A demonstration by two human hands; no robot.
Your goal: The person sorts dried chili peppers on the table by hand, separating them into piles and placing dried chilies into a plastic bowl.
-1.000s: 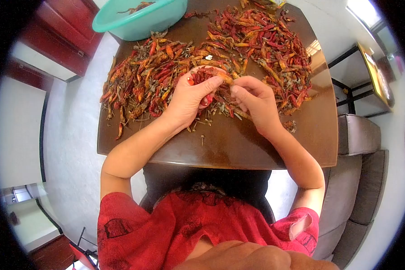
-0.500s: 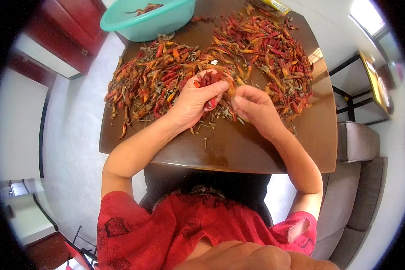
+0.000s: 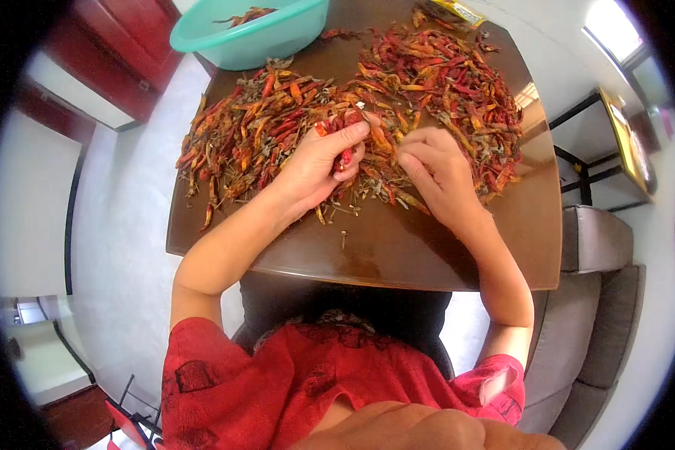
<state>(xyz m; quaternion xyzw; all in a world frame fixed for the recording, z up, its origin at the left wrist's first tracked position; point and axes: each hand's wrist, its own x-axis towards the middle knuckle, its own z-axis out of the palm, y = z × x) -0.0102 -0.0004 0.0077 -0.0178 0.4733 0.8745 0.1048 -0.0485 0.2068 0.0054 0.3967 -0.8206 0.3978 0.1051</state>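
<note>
My left hand [image 3: 324, 156] is closed around several dried red chillies [image 3: 344, 160], whose ends stick out above the thumb and below the fingers. A little to its right, my right hand [image 3: 444, 174] has thumb and forefinger drawn together; whatever may be between them is too small to make out. Both hands are just above a wide left heap of dried chillies [image 3: 236, 139], red to orange, mixed with brown stems. Beyond my right hand spreads another heap, the right heap [image 3: 446, 82]. Loose seeds and stem bits lie below the hands.
A brown, glossy table [image 3: 405, 251] bears the heaps. At its far left is a turquoise basin [image 3: 251, 46] with some chillies inside. A yellow packet [image 3: 459, 11] lies at the far edge. To the right stand a grey sofa [image 3: 570, 322] and a black-framed stand [image 3: 583, 169].
My right hand has moved slightly up and right, away from the left hand, and its back has turned more upward. The left hand keeps its hold on the chillies.
</note>
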